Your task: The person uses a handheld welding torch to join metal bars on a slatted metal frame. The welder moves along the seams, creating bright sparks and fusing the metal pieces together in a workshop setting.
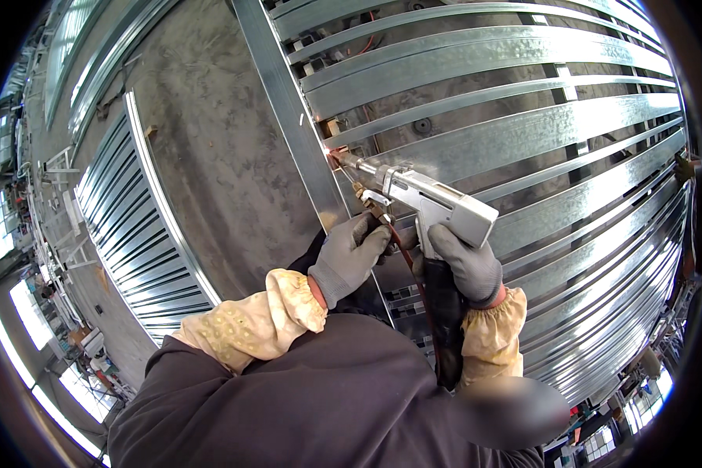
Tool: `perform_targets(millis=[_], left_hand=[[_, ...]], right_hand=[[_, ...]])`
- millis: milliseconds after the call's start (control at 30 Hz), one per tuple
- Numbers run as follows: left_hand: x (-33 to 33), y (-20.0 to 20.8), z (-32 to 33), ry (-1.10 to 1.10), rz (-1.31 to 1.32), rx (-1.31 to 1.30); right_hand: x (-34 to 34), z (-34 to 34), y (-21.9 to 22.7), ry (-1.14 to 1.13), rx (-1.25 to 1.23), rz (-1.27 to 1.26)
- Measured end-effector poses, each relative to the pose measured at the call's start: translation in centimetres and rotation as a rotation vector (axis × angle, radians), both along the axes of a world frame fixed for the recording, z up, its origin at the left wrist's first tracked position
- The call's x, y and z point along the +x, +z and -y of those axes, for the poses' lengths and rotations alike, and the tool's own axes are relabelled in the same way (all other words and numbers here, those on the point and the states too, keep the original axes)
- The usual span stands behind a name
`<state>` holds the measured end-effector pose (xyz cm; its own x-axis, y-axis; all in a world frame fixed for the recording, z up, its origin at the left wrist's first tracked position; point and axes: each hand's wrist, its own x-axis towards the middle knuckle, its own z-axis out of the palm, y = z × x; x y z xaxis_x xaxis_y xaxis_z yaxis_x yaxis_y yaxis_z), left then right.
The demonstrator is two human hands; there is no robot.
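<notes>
My right hand (472,265), in a grey glove, is wrapped round the grip of a silver handheld welding gun (448,207). The gun's copper-coloured nozzle (342,157) points up and left, to where a slat meets a long galvanized steel rail (287,109). A small bright orange glow shows at that joint. Below the barrel sits a brass wire-feed fitting (364,195) with a dark red hose (415,273) running back from it. My left hand (347,253), gloved too, is closed at the hose just behind the fitting; its fingertips are partly hidden.
Galvanized slats (507,129) lie in parallel rows to the right, with gaps showing the floor beneath. A second slatted panel (144,226) lies on the concrete floor (210,117) at the left. A thick black cable sleeve (444,320) hangs below the gun.
</notes>
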<state>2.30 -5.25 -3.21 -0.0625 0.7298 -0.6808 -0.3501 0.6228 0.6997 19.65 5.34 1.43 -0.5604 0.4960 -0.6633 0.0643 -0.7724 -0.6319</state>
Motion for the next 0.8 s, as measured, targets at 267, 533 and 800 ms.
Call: perform_targets(millis=[267,533,800], left_hand=[[0.5,5.8,-3.3,-0.221,0.262,0.163],[2.1,11.6,-9.5,-0.021,0.561,0.482],[2.0,7.5,-6.9,0.332,0.487,0.277]], right_hand=[[-0.5,-2.0,7.5,-0.04,0.482,0.436],[-7.3,-8.8,13.7,-0.359,0.5,0.04],[-9.0,-9.3,5.2,0.042,0.254,0.217]])
